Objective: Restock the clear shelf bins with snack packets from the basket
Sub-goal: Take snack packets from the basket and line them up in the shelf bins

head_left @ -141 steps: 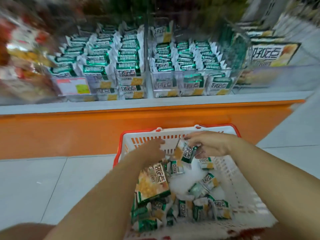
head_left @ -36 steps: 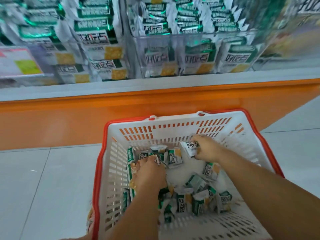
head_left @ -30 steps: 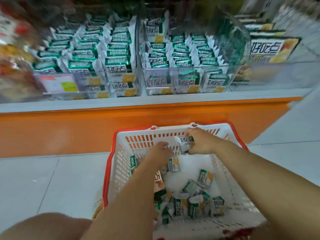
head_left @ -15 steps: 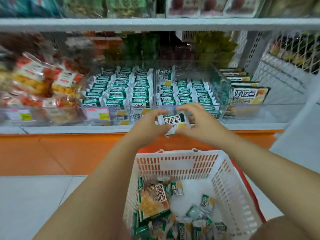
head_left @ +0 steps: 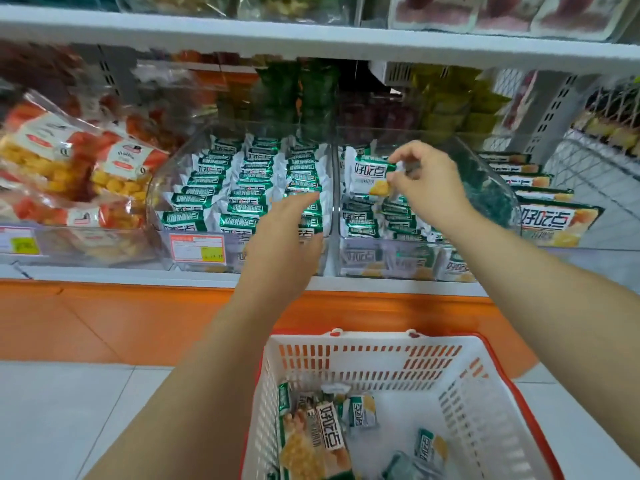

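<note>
So, right hand (head_left: 427, 181) pinches snack packet (head_left: 367, 174) by side edge over right clear bin (head_left: 498, 202), frame centre-right. Left hand (head_left: 287, 226) fingers straight, empty, mid-frame. Packet probably light, crinkly, slick; crimped edge best grip. More in basket (head_left: 374, 339), bottom.

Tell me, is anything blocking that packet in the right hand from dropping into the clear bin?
Nothing visible does. The right hand pinches the snack packet above the open-topped clear bin; only stacked packets lie below. The left hand is off to the side.
</note>
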